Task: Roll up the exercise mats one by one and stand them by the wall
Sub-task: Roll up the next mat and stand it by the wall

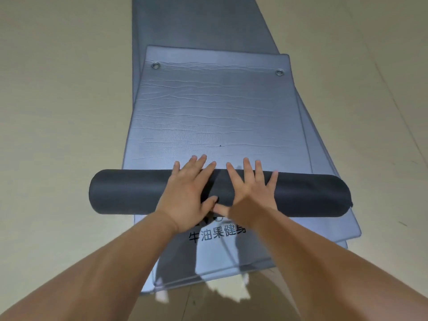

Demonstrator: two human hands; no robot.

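Observation:
A grey-blue exercise mat (215, 107) lies flat in front of me, its near part wound into a dark roll (129, 193) that runs across the view. My left hand (190, 191) and my right hand (247, 188) press side by side on the middle of the roll, fingers spread and straight, fingertips reaching over its far side. The flat part has two metal eyelets near its far edge. Under it lie more grey-blue mats (231, 256), stacked slightly askew, with black printed characters showing just below my wrists.
Another grey mat (196, 22) stretches away on the floor beyond the stack. Beige floor (58, 112) spreads to the left and right of the mats. No wall is in view.

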